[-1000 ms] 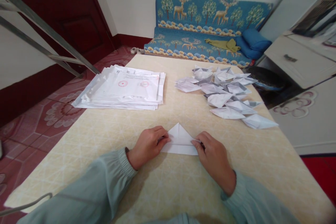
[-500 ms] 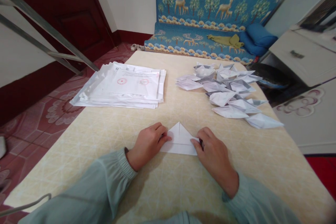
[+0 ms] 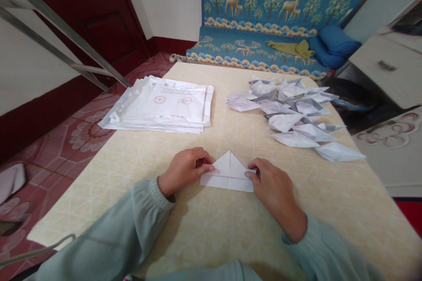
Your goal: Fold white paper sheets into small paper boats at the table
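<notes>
A white sheet of paper (image 3: 228, 172), folded to a triangle above a straight strip, lies in front of me with its point facing away. My left hand (image 3: 187, 169) pinches its left side, thumb on top and fingers curled. At the right side my right hand (image 3: 272, 186) pinches the edge between thumb and bent fingers. A crease runs down the middle from the tip. Some fingertips of both hands are hidden behind the paper or under the hand.
A stack of printed sheets with red stamps (image 3: 171, 107) sits at the table's far left. Several folded paper boats (image 3: 296, 138) cluster at the right. The yellowish table (image 3: 211, 232) ends before a blue sofa (image 3: 237, 37). A metal frame (image 3: 62, 19) stands beyond the left edge.
The camera view has shifted slightly, so the scene sits a little further right. Both hands keep hold of the folded paper, whose left lower corner now shows more.
</notes>
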`<state>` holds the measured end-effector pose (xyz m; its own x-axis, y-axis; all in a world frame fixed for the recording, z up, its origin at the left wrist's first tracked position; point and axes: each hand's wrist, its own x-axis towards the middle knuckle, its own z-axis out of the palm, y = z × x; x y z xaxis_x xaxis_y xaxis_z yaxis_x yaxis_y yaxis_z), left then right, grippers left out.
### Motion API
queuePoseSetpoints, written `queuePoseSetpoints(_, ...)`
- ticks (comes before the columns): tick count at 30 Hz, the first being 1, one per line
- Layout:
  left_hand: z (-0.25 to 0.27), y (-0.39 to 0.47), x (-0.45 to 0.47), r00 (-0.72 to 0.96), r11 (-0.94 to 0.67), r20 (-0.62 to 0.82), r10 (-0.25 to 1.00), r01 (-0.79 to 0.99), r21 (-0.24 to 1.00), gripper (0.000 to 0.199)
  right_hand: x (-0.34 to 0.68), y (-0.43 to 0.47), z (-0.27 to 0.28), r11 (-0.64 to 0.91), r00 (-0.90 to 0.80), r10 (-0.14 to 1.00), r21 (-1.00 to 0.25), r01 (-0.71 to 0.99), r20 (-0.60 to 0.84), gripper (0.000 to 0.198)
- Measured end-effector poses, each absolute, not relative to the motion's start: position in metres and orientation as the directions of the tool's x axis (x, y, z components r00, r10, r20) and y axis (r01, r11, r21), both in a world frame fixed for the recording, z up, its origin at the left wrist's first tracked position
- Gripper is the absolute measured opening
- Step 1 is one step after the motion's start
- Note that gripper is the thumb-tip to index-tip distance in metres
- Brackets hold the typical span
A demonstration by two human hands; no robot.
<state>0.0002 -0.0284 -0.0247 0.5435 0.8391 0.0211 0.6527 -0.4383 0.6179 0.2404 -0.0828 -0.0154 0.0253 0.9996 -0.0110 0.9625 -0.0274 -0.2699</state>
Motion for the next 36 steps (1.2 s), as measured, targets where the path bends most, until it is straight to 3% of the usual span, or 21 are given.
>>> queuePoseSetpoints(4, -0.022, -0.026, -0.006, 0.588, -0.462, 0.021, 0.809, 0.614, 0.640, 0.040, 0.242, -0.083, -0.016, -0.025, 0.024, 1.000, -0.292, 0.956, -0.008, 0.001)
queuePoseSetpoints(11, -0.023, -0.028, -0.005, 0.615, -0.522, 0.063, 0.786, 0.604, 0.602, 0.021, 0.244, -0.086, -0.022, -0.013, 0.020, 1.000, -0.323, 0.946, 0.020, 0.006)
queuePoseSetpoints(26, -0.024, -0.033, 0.004, 0.480, -0.432, 0.064, 0.875, 0.716, 0.548, 0.016, 0.242, -0.092, -0.030, 0.077, -0.031, 0.988, -0.310, 0.947, 0.151, 0.013)
queuePoseSetpoints(36, -0.027, -0.024, 0.005, 0.435, -0.395, 0.088, 0.896, 0.689, 0.607, 0.015, 0.243, -0.090, -0.028, 0.050, -0.007, 0.992, -0.344, 0.938, 0.124, 0.012)
